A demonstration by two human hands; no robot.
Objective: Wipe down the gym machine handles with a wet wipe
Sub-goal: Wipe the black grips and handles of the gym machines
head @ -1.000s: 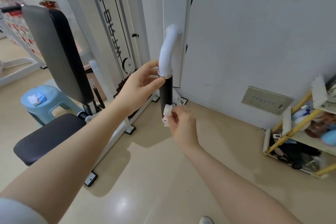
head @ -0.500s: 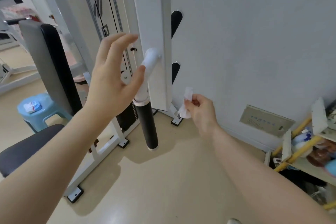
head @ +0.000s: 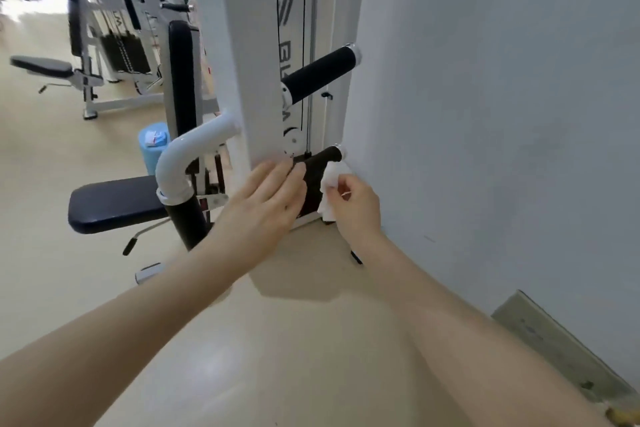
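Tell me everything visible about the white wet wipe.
The wet wipe is white, thin and crumpled, apparently a soft damp sheet. The right hand pinches it and holds it against the lower black foam handle, near the grey wall. Part of it hangs below the fingers.

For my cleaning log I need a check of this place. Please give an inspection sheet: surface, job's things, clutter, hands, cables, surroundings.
Surface: beige floor, glossy; nothing seen spilled.
Job's things: white wipe against the lower grip; upper grip and bent handle untouched now.
Clutter: blue stool with a small packet on top, behind the seat.
Hands: right hand pinches the wipe; left hand lies with straight fingers on the post by the lower grip.
Cables: black machine cable runs down the frame.
Surroundings: grey wall close on the right; bench machine farther back.
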